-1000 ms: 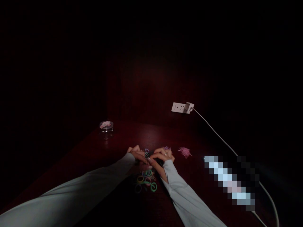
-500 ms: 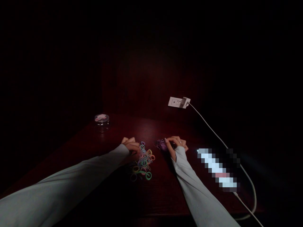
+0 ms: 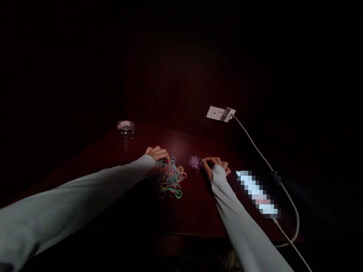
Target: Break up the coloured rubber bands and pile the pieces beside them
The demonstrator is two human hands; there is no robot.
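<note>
Spreading across the middle of the dark red wooden table point(image 3: 187, 211), the heap of small pastel rubber bands point(image 3: 171, 177) now has the left hand point(image 3: 158, 154) on its far edge, fingers curled down onto the bands, though whether they grip any cannot be told. The right hand point(image 3: 216, 165) has shifted off the tangle of thin purple bands point(image 3: 194, 162) and sits just to its right, fingers bent inward with their tips at its edge, their hold also unclear. That tangle now lies uncovered between the hands, just beyond the heap. Toward the table's far left corner stands a glass jar point(image 3: 125, 126) with something pink inside. Above the far edge, a wall socket point(image 3: 217, 113) feeds a white cable point(image 3: 256, 149), which runs down past a pixelated object point(image 3: 256, 192) near the right edge.
</note>
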